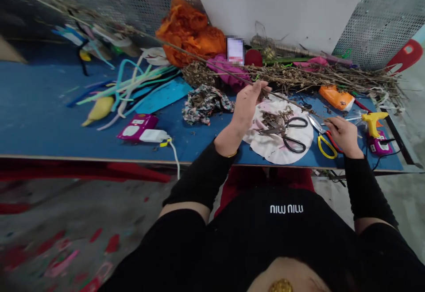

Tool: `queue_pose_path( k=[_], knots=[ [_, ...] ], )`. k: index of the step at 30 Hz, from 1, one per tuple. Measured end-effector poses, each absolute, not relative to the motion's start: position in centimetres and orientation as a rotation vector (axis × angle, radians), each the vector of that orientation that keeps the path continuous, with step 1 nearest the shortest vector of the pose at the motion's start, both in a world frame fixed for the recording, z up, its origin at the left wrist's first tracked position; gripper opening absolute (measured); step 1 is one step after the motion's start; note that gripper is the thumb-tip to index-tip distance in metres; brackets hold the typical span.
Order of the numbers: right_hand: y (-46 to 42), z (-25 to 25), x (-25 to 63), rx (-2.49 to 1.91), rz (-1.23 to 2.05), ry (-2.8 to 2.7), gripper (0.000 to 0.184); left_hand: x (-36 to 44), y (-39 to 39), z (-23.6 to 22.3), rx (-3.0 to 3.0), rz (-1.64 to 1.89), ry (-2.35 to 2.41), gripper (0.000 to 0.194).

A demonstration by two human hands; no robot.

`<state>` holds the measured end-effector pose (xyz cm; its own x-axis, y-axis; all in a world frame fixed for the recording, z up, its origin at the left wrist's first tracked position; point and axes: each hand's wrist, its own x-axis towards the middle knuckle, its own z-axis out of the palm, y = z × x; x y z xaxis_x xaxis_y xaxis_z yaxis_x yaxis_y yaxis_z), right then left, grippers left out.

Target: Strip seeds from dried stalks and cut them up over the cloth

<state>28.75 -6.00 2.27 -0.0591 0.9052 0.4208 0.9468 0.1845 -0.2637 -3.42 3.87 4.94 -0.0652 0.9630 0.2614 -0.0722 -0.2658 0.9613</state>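
A long, thin dried plant stem (288, 100) runs slantwise across the table, from the upper left down to the right. My left hand (246, 104) is closed around it near the middle of the view. Farther right, my right hand (343, 135) pinches its lower end. Beneath the stem, a round white cloth (272, 152) carries dried plant bits (277, 117) and black-handled scissors (282, 129). Close to my right hand lie scissors with red and yellow handles (327, 145), partly covered by its fingers.
Dried stalks (332, 77) are heaped along the back. A yellow glue gun (373, 121) is at the right. Orange material (192, 35), a floral cloth bundle (204, 106), coloured strips (122, 86) and a purple box with a white plug (139, 128) are to the left.
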Motion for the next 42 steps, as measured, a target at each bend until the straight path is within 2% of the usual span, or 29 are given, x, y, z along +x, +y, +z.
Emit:
queue_pose_path(
  k=[11, 20, 26, 30, 36, 42],
  knots=[
    [-7.8, 2.0, 27.1, -1.759, -0.083, -1.884, 0.040, -4.1, 3.5, 5.9, 1.299, 1.220, 1.017, 0.045],
    [-8.5, 2.1, 25.0, -1.768, -0.252, -1.808, 0.043, -3.1, 3.2, 4.8, 1.181, 1.434, 1.087, 0.051],
    [-9.0, 1.5, 24.6, -1.799, -0.337, -1.743, 0.043, -2.2, 1.8, 4.8, 1.132, 1.389, 1.078, 0.040],
    [-9.2, 1.4, 24.5, -1.819, -0.350, -1.743, 0.045, -1.5, 1.2, 5.0, 1.071, 1.240, 1.029, 0.030],
    [-9.5, 0.7, 24.0, -1.853, -0.425, -1.747, 0.044, -0.3, 1.0, 5.5, 1.019, 1.101, 1.011, 0.050],
    [-9.4, -0.4, 23.6, -1.737, -0.611, -1.757, 0.037, 0.4, 1.6, 4.9, 1.033, 1.077, 1.142, 0.032]
  ],
)
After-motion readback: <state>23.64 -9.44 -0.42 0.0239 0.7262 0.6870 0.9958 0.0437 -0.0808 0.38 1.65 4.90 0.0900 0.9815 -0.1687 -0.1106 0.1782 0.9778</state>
